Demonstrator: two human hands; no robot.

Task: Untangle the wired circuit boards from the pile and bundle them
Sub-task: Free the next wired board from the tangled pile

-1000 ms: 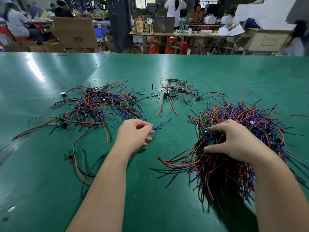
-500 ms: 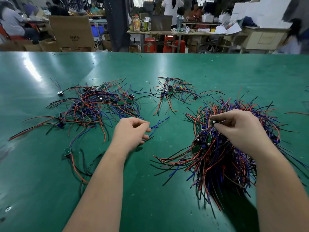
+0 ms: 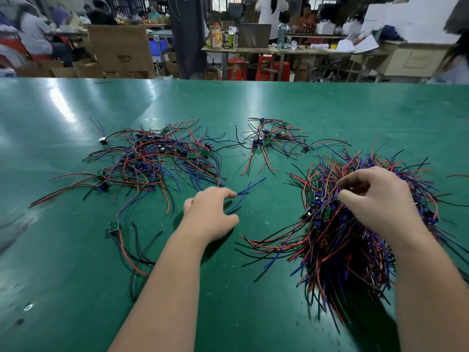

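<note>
At the right of the green worktop [image 3: 253, 321], the fingers [image 3: 355, 179] of the right hand [image 3: 380, 207] were curled, thumb and forefinger pinched together on wires at the top of the dense pile [image 3: 337, 252] of red, blue and black leads. Small green circuit boards [image 3: 326, 212] showed in the pile just left of that pinch. The hand lay over the pile's upper middle, its forearm crossing the pile's right side.

The left fingers [image 3: 224, 193] were bent downward, with two blue wires [image 3: 250, 186] coming out from under their tips; whether they gripped those wires I could not tell. The left hand [image 3: 210, 214] sat on the worktop between the dense pile and a loose tangle [image 3: 157, 161] of wired boards spread out to its left. A single board [image 3: 113, 226] with trailing red and black leads lay apart, below that tangle. A smaller cluster [image 3: 271, 141] rested farther back, near the middle. Beyond the worktop's far edge stood a cardboard box [image 3: 121, 47].
</note>
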